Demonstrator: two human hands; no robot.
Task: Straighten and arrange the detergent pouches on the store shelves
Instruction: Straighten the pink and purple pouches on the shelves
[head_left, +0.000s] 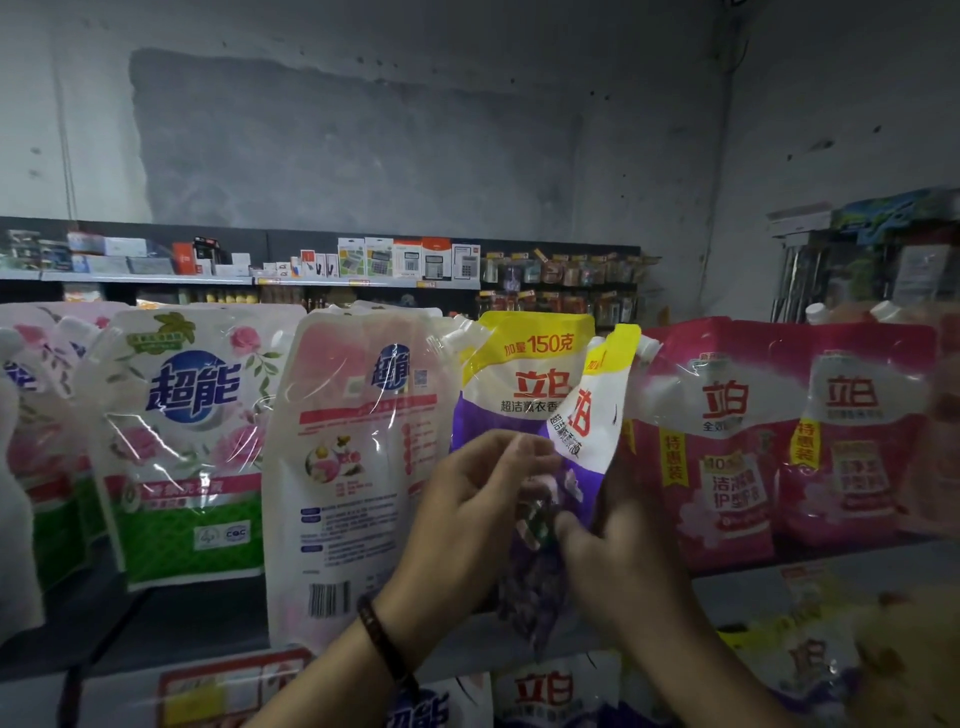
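A purple and yellow detergent pouch (587, 431) stands turned edge-on in the middle of the shelf (156, 623). Both my hands hold its lower part. My left hand (467, 514) grips its left side with curled fingers, and my right hand (618, 561) grips its right side. Behind it stands a matching purple pouch (519, 379) facing front. To the left a pink pouch (353, 467) shows its back with a barcode. Beside that stands a green and white rose pouch (187, 441).
Two pink pouches (717, 441) (852, 431) stand at the right. More pouches (31, 415) crowd the far left and the lower shelf (545, 691). Behind, another aisle's shelf carries calculators (410, 260) and small boxed goods. A grey wall rises above.
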